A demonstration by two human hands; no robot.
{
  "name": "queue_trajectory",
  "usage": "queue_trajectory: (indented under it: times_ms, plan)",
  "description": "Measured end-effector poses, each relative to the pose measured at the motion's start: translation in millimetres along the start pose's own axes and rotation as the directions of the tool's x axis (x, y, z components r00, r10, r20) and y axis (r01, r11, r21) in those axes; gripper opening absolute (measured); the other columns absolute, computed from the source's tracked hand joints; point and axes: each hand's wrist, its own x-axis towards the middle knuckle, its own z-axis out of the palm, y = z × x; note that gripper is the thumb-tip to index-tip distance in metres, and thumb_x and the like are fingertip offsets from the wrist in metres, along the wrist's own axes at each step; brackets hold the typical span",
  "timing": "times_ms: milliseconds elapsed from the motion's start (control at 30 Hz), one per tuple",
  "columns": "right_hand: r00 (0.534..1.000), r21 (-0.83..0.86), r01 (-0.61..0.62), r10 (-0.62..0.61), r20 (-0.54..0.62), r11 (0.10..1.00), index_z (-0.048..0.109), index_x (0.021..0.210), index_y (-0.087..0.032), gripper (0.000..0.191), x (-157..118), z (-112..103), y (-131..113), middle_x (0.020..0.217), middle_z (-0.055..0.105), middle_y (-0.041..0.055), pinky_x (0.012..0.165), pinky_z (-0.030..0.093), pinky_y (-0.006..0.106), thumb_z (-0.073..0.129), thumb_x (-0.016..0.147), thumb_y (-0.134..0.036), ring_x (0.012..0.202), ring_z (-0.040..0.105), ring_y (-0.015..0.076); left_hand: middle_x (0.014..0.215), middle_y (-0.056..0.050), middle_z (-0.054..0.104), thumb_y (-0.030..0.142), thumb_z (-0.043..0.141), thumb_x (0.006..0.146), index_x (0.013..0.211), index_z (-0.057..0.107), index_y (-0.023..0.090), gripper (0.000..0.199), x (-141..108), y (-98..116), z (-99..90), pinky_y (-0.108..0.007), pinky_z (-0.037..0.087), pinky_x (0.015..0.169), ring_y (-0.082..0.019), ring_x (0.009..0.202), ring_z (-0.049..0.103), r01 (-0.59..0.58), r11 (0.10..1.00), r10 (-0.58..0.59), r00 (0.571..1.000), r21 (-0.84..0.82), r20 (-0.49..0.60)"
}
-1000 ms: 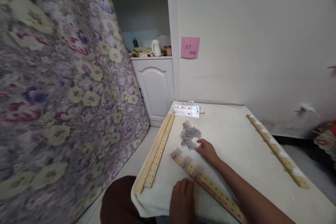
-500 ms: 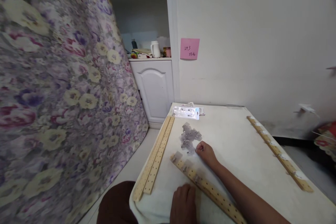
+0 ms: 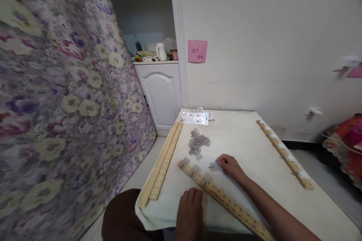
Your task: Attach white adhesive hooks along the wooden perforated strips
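Note:
My right hand (image 3: 228, 165) is closed in a pinch on the edge of a small clear square hook (image 3: 214, 166), a see-through plate with a metal part, held low over the white table. In front of my body, a wooden strip with rows of holes (image 3: 226, 199) lies slantwise, with several clear square hooks (image 3: 195, 170) along its far-left end. My left hand (image 3: 190, 209) rests beside this strip at the near edge, back up, fingers laid forward and its thumb hidden. A loose pile of clear hooks (image 3: 198, 142) lies further back.
Two bare pegboard-like wooden strips (image 3: 162, 163) lie along the table's left edge. Another strip with white pieces (image 3: 285, 154) lies along the right. Clear packaging (image 3: 195, 118) is at the back, below a pink note (image 3: 197, 51). A floral curtain (image 3: 62, 101) hangs left.
My right hand has drawn away from the pile to the right, and a clear square hook now shows in its fingers. My left hand stays by the strip. The view has shifted slightly.

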Motion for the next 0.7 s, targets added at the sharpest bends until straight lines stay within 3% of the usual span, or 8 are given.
queue_trajectory:
  times_ms: [267,467,700]
  plan:
    - [0.983,0.096,-0.023,0.005,0.186,0.995,0.056,0.087,-0.017,0.026,-47.0,-14.9,-4.7,0.040,0.051,-0.0076,0.040,0.037,0.021,0.050,0.077,-0.041,0.034,0.046,0.0101,0.097,-0.006,0.059,0.001,0.041,0.078,0.102,0.058,0.019,0.034,1.5,1.7,-5.4,-0.038,0.044,0.081,-0.022,0.090,0.051,-0.035,0.993,0.033,0.999,-0.117,-0.018]
    - [0.916,0.071,0.049,-0.073,0.395,0.996,0.060,0.084,-0.016,0.019,-63.2,-16.7,-8.1,0.045,0.044,-0.0087,0.040,0.029,0.020,0.051,0.080,-0.033,0.037,0.039,0.0072,0.098,-0.007,0.060,0.006,0.039,0.084,0.105,0.056,0.019,0.030,-10.4,9.5,-1.2,-0.036,0.046,0.079,-0.020,0.090,0.054,-0.121,0.944,0.107,0.992,-0.306,-0.063]
    - [0.927,-0.085,0.211,-0.171,0.334,0.974,0.066,0.079,-0.016,0.016,-57.3,-12.5,-3.8,0.073,0.065,0.0022,0.067,0.042,0.026,0.052,0.078,-0.022,0.071,0.058,0.0152,0.102,-0.008,0.061,0.006,0.040,0.084,0.121,0.052,0.019,0.041,-13.7,20.1,0.3,-0.037,0.046,0.077,-0.022,0.092,0.054,-0.173,0.942,0.162,0.985,-0.287,-0.062]
